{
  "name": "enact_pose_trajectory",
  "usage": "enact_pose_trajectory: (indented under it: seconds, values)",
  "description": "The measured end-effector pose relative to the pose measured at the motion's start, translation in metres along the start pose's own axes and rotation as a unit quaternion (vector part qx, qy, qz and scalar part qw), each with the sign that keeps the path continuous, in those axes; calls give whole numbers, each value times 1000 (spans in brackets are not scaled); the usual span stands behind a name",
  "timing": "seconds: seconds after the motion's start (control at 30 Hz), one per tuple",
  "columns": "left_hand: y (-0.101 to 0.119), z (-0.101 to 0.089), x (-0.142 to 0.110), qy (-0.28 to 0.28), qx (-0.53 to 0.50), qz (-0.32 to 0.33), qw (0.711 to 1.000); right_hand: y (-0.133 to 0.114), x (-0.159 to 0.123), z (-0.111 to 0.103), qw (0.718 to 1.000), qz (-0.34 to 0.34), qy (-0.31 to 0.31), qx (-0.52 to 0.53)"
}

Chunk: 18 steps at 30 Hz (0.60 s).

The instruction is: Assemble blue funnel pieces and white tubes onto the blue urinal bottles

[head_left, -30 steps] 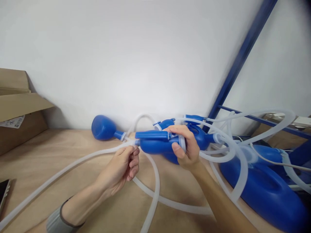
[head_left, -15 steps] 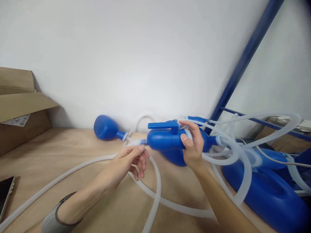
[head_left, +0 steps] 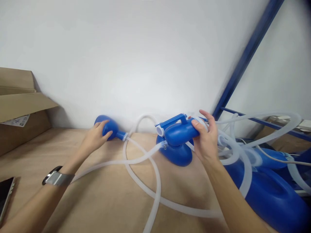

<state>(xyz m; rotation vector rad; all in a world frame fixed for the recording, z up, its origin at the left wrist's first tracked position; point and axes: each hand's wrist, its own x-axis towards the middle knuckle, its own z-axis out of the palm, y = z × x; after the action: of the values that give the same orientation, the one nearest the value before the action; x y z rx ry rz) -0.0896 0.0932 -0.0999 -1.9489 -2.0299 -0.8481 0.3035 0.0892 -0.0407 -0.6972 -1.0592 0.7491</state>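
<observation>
A cardboard box (head_left: 39, 126), left of both grips, bears a white label (head_left: 18, 120), its print too small to read. The left hand (head_left: 99, 135) curves over a rounded blue bottle (head_left: 114, 125); how firmly cannot be told. Right of it, a translucent hose (head_left: 139, 160) meets the handled blue bottle (head_left: 178, 135), held at its right end by the right hand (head_left: 206, 142), thumb nearest.
</observation>
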Motion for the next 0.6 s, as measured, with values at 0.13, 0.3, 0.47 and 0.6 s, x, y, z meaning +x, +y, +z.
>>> enact_pose_trajectory:
  seconds: [0.13, 0.3, 0.47, 0.6]
  values:
    - [-41, 36, 3, -39, 19, 16, 999, -9, 17, -7, 996, 56, 42, 52]
    - [-53, 66, -10, -61, 30, -1, 998, -11, 24, -14, 997, 66, 13, 40]
    - [-49, 73, -17, -21, 19, -46, 999, -17, 20, -19, 995, 70, -37, -57]
    - [-53, 64, -18, 30, 1, -93, 995, -18, 21, -22, 991, 63, -53, -102]
